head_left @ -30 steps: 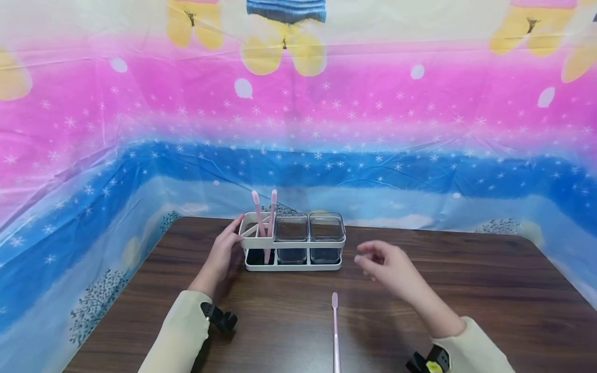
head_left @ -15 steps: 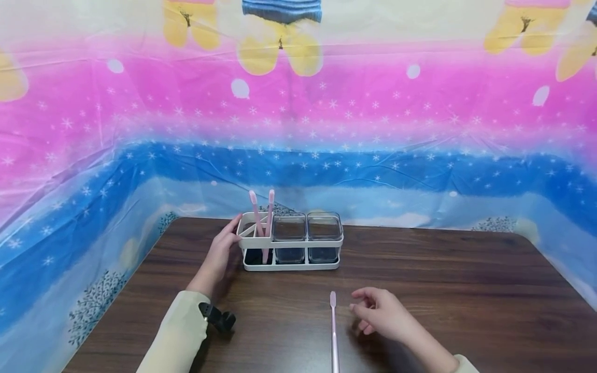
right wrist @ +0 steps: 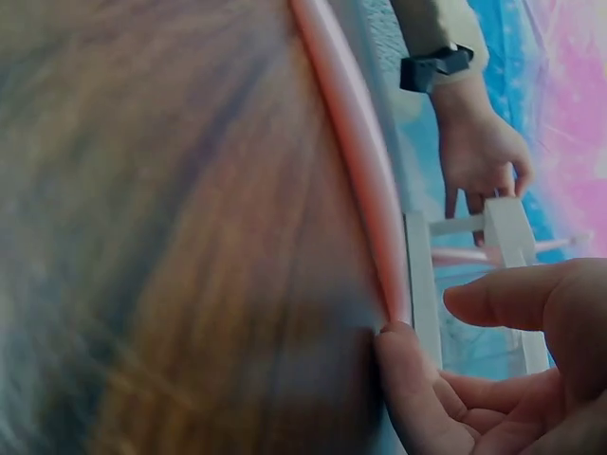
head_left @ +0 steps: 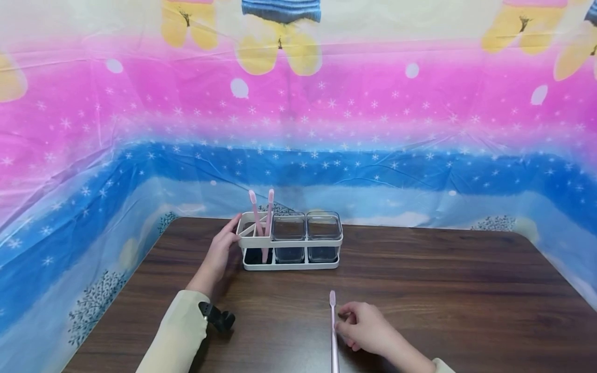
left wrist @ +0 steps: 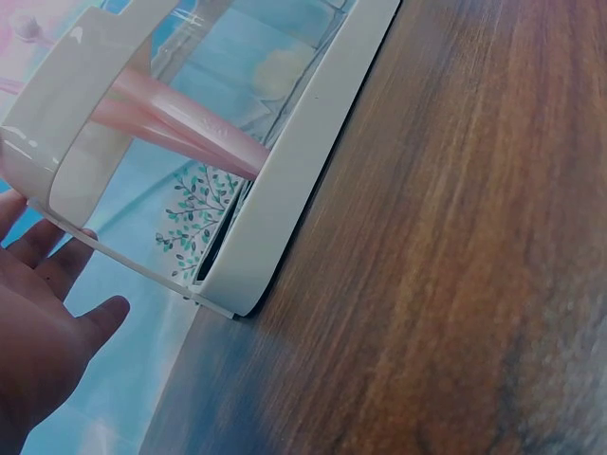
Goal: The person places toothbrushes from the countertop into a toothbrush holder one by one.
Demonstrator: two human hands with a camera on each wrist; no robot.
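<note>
A white toothbrush holder (head_left: 291, 242) stands at the middle of the table, with two pink toothbrushes (head_left: 270, 212) upright in its left section. Two clear square cups (head_left: 324, 226) fill its other sections. My left hand (head_left: 218, 256) rests on the holder's left end; in the left wrist view its fingertips touch the upper frame (left wrist: 33, 142), thumb apart. Another pink toothbrush (head_left: 333, 336) lies on the table in front, bristle end away from me. Beside it is my right hand (head_left: 366, 327). In the right wrist view a fingertip touches the handle (right wrist: 365, 161), while the thumb stays off it.
The dark wood-grain table (head_left: 443, 280) reaches back to a patterned pink and blue cloth (head_left: 298, 129) hanging behind and at the sides. A black wrist camera (head_left: 217, 317) sits on the left sleeve.
My right hand has come down toward me and to the left, from beside the holder to the lying toothbrush. My left hand and the holder look the same.
</note>
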